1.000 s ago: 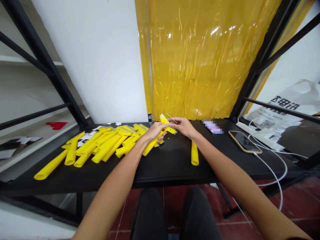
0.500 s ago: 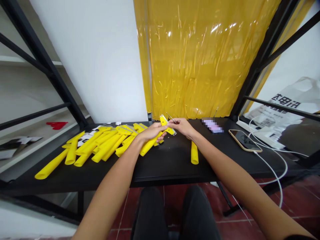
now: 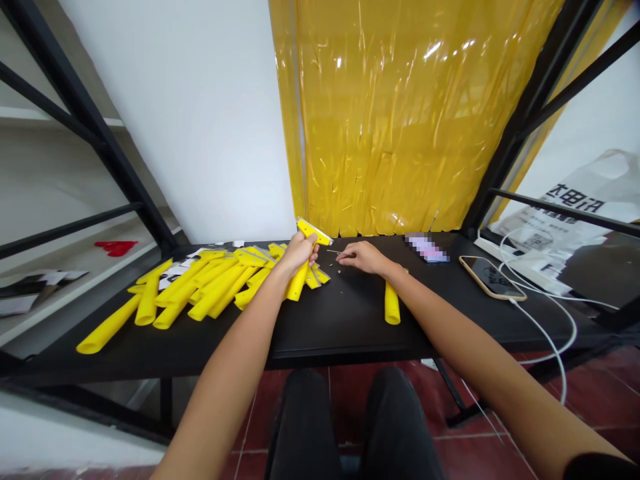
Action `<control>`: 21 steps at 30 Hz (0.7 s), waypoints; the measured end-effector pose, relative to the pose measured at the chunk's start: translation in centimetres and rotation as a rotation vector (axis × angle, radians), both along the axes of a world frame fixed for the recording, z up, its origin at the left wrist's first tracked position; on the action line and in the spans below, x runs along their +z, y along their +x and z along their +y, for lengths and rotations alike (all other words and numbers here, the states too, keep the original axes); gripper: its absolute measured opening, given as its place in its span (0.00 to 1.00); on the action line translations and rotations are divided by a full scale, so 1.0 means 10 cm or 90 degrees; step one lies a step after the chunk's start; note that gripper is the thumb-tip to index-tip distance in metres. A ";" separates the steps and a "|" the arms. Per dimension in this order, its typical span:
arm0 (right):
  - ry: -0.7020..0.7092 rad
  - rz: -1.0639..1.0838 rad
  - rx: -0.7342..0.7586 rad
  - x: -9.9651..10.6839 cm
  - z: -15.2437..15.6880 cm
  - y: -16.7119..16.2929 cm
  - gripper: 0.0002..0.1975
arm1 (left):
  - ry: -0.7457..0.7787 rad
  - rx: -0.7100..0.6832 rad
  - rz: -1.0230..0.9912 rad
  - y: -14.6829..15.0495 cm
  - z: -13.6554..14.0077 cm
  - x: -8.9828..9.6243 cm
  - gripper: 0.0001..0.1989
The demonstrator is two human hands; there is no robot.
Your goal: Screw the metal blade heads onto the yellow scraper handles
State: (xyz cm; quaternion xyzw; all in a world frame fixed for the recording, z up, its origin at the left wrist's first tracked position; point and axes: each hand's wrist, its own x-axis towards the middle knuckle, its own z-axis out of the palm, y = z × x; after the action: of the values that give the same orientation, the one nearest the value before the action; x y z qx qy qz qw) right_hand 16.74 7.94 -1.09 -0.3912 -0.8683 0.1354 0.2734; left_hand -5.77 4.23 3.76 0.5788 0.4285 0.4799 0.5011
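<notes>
My left hand is closed round the handle of a yellow scraper, its wide head with a metal blade edge tilted up above the fist. My right hand is low over the black tabletop, fingers pinched, with a thin metal rod sticking out to the left; whether it is a hex key or a screwdriver I cannot tell. Just below these fingertips lie a few tiny metal pieces, probably screws. Beside my left forearm is a pile of yellow scrapers. A single yellow handle lies partly under my right forearm.
Two phones are on the right: one with a lit, blurred screen, another in a tan case with a white cable. A white plastic bag stands behind. Black shelf posts flank the black tabletop.
My left hand has shifted left and turned the scraper so its head faces up. My right hand has come away from the scraper head and down towards the tabletop, still with the rod.
</notes>
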 end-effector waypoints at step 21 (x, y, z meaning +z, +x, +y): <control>-0.171 0.019 0.087 0.19 -0.29 -0.11 0.09 | 0.008 -0.080 -0.035 -0.13 -0.08 0.09 0.07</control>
State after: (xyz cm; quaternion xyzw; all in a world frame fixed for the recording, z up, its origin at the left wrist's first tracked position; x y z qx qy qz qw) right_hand 15.64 5.06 0.84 -0.3624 -0.8626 0.2744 0.2219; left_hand -7.04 3.48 4.65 0.5945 0.3744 0.4657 0.5380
